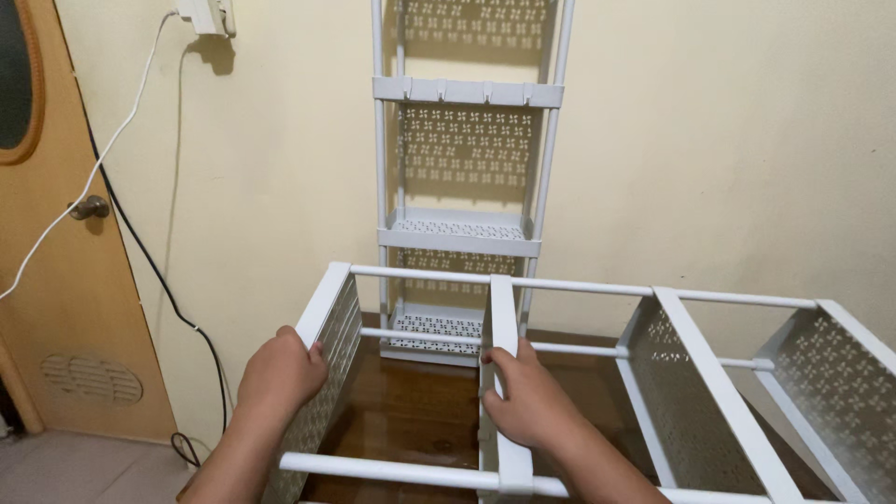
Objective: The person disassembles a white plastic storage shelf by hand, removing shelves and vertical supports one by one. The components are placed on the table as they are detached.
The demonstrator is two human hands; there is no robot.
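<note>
Big cream wall fills the back, wooden door at far left with a round knob, black and white cables running down from a wall socket; a tall white plastic shelf rack stands upright against the wall, perforated back panels, several tiers, long axis vertical; in front of it a second white shelf unit lies tipped on its side across a dark glossy wooden table, long axis running left to right across the view and dropping slightly toward the right, its shelf trays standing on edge as vertical dividers, open face up toward the camera, thin round poles joining them; it looks light, hollow plastic, fairly stiff but likely to flex or pop apart at the push-fit pole joints, smooth and a bit slippery, so best held on the flat tray rims rather than mid-pole; left hand is closed over the top rim of the end tray at the unit's left end, fingers curled over the edge, thumb side toward the camera; right hand is wrapped around the next tray, the divider near centre, thumb on its left face, fingers round the right side, just below the rear pole; front pole crosses low between both forearms; two more trays sit well off to the right, untouched
</note>
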